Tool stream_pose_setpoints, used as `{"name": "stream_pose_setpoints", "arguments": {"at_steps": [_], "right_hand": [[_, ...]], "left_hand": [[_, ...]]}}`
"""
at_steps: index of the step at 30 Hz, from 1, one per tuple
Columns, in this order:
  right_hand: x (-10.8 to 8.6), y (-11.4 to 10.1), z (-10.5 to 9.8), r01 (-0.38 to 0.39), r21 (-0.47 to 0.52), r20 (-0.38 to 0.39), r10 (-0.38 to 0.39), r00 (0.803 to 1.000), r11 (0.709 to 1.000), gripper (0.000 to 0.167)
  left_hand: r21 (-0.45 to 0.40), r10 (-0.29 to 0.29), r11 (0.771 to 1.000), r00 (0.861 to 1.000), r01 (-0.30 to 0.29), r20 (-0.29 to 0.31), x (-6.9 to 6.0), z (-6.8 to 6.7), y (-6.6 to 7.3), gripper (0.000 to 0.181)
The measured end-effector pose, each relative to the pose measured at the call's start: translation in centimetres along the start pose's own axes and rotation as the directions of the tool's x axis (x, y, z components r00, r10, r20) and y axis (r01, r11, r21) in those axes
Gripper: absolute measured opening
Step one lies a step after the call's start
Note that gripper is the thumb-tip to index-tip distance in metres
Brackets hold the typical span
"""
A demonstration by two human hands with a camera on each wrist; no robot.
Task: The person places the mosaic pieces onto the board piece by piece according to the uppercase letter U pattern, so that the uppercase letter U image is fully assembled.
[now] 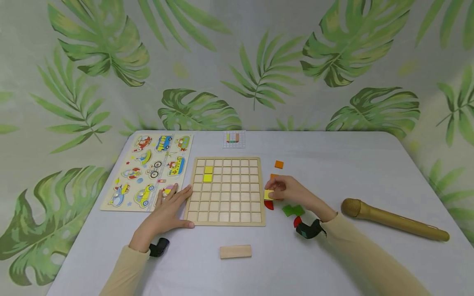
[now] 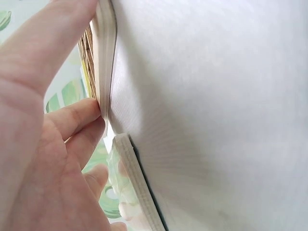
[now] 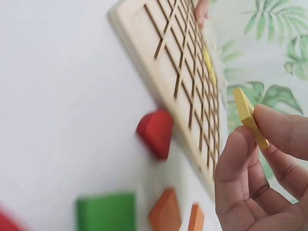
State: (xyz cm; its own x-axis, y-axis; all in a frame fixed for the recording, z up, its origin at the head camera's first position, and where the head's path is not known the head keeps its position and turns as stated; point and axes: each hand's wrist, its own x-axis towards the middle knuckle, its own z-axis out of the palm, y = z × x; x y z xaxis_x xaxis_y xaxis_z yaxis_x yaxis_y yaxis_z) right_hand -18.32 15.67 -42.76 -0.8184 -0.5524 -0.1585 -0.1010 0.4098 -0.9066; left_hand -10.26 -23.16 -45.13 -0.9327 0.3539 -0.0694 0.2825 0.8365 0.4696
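Note:
A wooden grid board [image 1: 226, 197] lies mid-table, with two yellow square tiles [image 1: 208, 174] set one above the other in its upper left cells. My left hand [image 1: 166, 213] rests with spread fingers against the board's left edge, its thumb near the lower left corner. Past the board's right edge, my right hand [image 1: 290, 192] pinches a yellow tile [image 3: 246, 115] between thumb and fingers, raised off the table. Close by lie a red quarter-round piece [image 3: 156, 134], green tiles [image 1: 292, 210] and an orange tile [image 1: 279, 164].
A vehicle picture puzzle [image 1: 126, 189] lies at the left, partly under the left hand. A small pattern card [image 1: 234, 139] sits behind the board. Nearer me is a plain wooden block [image 1: 235, 251]; a gold microphone [image 1: 396, 220] lies at the right.

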Motion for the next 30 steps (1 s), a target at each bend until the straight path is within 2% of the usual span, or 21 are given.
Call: {"name": "stream_pose_setpoints", "arguments": {"at_steps": [8, 14, 22, 25, 30], "right_hand": [[3.4, -2.8, 2.5, 0.080, 0.035, 0.055, -0.082, 0.995, 0.996, 0.017], [6.0, -4.8, 4.4, 0.087, 0.042, 0.072, -0.090, 0.993, 0.995, 0.015], [9.1, -5.7, 6.8, 0.091, 0.109, 0.117, -0.104, 0.988, 0.990, 0.017], [10.2, -5.8, 7.7, 0.097, 0.084, 0.117, -0.107, 0.987, 0.992, 0.016], [11.9, -5.7, 9.2, 0.114, -0.046, 0.091, -0.110, 0.990, 0.992, 0.014]], "left_hand": [[0.006, 0.006, 1.000, 1.000, -0.006, -0.005, 0.1, 0.1, 0.0, 0.104], [0.002, 0.011, 1.000, 1.000, -0.011, -0.008, 0.1, 0.1, 0.0, 0.104], [0.010, 0.001, 1.000, 1.000, -0.001, -0.001, 0.2, 0.1, 0.0, 0.104], [0.010, -0.004, 1.000, 1.000, 0.004, 0.000, 0.1, 0.1, -0.1, 0.104], [0.007, -0.003, 1.000, 1.000, 0.003, 0.002, 0.1, 0.1, -0.1, 0.104]]}}
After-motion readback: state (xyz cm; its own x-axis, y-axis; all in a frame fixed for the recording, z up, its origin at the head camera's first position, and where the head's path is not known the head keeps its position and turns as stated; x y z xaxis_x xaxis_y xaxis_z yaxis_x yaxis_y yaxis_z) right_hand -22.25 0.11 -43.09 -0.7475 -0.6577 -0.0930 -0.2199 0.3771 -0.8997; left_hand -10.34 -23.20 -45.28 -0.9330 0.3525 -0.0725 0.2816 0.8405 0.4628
